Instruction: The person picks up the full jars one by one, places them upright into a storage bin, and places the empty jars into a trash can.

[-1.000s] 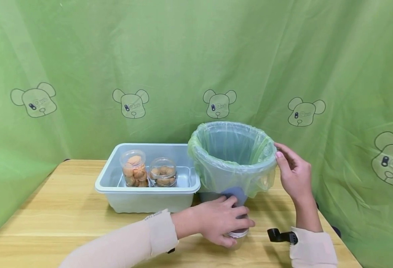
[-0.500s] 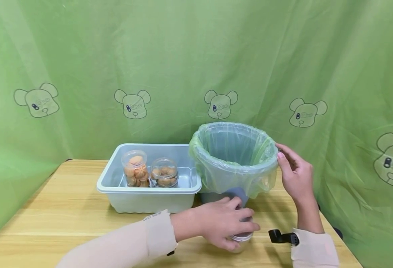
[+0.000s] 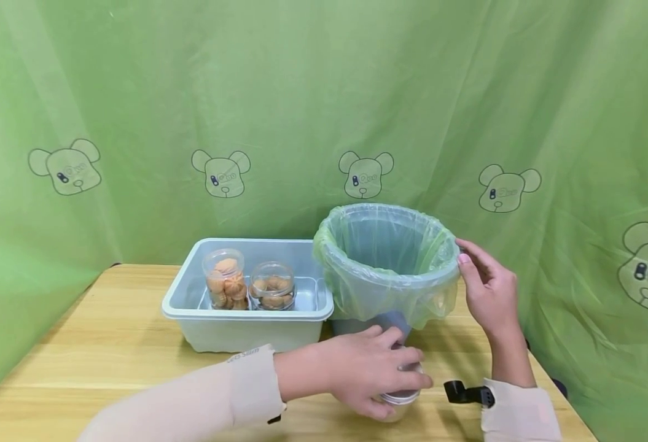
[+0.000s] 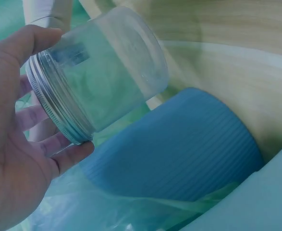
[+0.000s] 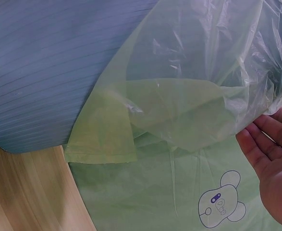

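Note:
My left hand (image 3: 365, 371) grips a clear plastic jar (image 4: 116, 67) by its silver screw lid (image 4: 59, 101), thumb on one side and fingers on the other. The see-through jar stands low in front of the bin in the head view, mostly covered by the hand. A blue ribbed trash bin (image 4: 179, 149) is lined with a thin green trash bag (image 3: 390, 301) folded over its rim. My right hand (image 3: 489, 291) touches the right side of that bagged rim. In the right wrist view its fingers (image 5: 265, 139) lie fairly straight against the bag.
Left of the bin sits a pale blue plastic tub (image 3: 246, 316). Inside it are a tall jar of orange cookies (image 3: 226, 282) and a shorter jar of brown cookies (image 3: 273, 288). A green curtain (image 3: 279, 92) hangs behind the wooden table (image 3: 108, 362).
My left hand and the jar have shifted slightly right and toward the near edge. My right hand keeps its place at the bin's rim.

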The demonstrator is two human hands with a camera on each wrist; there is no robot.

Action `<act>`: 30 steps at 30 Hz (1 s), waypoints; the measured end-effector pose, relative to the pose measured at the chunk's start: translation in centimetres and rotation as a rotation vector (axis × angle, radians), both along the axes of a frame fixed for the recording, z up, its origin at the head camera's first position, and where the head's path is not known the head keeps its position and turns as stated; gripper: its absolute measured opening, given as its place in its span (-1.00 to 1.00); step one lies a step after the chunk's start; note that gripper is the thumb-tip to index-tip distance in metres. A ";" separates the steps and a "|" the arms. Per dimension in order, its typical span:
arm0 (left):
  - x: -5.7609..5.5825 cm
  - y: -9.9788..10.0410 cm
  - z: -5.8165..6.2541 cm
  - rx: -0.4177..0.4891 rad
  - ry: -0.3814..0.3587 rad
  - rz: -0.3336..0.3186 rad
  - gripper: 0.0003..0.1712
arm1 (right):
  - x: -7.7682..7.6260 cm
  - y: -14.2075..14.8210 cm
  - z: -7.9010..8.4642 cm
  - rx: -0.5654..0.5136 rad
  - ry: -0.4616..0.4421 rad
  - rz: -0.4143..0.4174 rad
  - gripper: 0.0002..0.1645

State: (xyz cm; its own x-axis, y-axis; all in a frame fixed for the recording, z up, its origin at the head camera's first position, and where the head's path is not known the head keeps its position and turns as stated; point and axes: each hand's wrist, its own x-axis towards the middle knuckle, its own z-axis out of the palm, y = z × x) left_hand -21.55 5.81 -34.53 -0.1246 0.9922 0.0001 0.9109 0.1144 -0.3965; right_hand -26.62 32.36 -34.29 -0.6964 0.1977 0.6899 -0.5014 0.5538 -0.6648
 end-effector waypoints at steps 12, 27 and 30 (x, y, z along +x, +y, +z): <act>1.1 -2.3 1.8 0.035 0.053 -0.026 -0.35 | 0.0 0.0 0.0 0.002 -0.004 0.003 -0.60; 1.8 -5.4 4.2 0.044 0.053 -0.003 -0.32 | 0.2 0.0 0.0 0.005 -0.004 0.005 -0.60; 1.7 -6.0 4.6 0.046 0.048 0.014 -0.29 | 0.1 -0.1 0.1 0.008 0.000 0.007 -0.60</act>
State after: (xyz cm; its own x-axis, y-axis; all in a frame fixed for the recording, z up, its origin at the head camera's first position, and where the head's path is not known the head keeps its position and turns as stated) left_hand -19.81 -0.23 -29.91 -0.1367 0.9892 0.0519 0.8891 0.1457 -0.4339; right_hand -26.52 32.30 -34.23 -0.6973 0.1879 0.6917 -0.5053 0.5555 -0.6603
